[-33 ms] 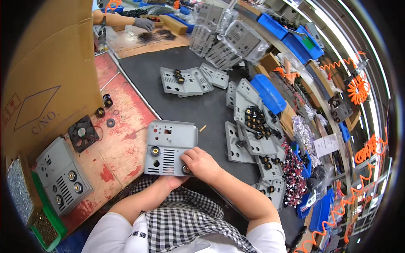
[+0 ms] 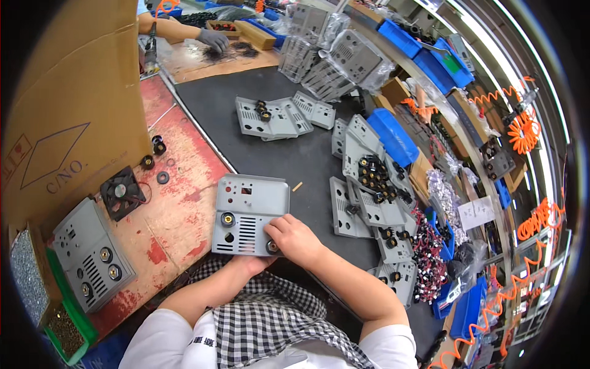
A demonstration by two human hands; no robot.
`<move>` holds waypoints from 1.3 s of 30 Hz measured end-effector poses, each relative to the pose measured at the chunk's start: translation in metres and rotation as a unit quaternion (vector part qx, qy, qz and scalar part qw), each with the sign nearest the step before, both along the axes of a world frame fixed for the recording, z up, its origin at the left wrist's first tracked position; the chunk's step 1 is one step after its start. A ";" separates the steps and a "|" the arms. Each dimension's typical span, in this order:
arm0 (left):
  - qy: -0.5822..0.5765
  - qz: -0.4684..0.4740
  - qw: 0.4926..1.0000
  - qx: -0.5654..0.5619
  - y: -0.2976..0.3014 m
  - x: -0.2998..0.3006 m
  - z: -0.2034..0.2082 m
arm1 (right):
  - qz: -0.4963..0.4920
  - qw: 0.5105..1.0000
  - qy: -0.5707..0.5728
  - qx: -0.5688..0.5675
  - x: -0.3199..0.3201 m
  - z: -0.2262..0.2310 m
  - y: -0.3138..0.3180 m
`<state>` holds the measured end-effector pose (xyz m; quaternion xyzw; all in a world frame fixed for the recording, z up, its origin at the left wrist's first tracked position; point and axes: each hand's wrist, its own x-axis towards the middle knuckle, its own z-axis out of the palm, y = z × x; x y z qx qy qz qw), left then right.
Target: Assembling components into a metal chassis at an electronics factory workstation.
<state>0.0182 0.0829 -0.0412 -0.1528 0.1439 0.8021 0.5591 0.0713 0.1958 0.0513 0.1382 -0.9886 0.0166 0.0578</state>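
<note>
A grey metal panel (image 2: 261, 195) with slots and round holes lies tilted before me at the bench's near edge. One black socket with a brass centre (image 2: 228, 219) sits in its left hole. At the lower right corner is a second black socket (image 2: 271, 246), with my right hand (image 2: 291, 237) closed around it, fingers curled over the panel's right edge. My left hand (image 2: 251, 264) reaches under the panel's near edge from below. Its fingers are hidden behind the metal.
Stacked grey panels (image 2: 92, 261) and a black fan (image 2: 123, 194) are on the left, beside a tall cardboard box (image 2: 74, 92). More panels (image 2: 273, 117) lie ahead; others to the right carry loose black sockets (image 2: 375, 178). A co-worker's gloved hand (image 2: 212, 39) is at the far bench.
</note>
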 end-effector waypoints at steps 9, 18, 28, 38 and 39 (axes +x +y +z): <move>-0.042 0.003 0.998 0.050 0.008 -0.002 -0.022 | -0.103 0.986 0.068 0.112 -0.016 -0.004 0.005; -0.015 -0.002 0.999 0.047 0.006 -0.007 -0.018 | -0.257 0.954 -0.109 -0.107 0.004 0.036 -0.007; -0.021 0.003 0.997 0.078 0.003 -0.012 -0.009 | -0.240 0.961 -0.037 -0.131 -0.018 0.016 -0.022; 0.505 -0.232 0.830 -0.055 -0.068 0.007 -0.035 | -0.136 0.961 -0.012 -0.239 -0.058 -0.033 -0.057; 0.544 -0.231 0.799 -0.112 -0.077 0.010 -0.008 | -0.122 0.943 0.001 -0.309 -0.051 -0.035 -0.050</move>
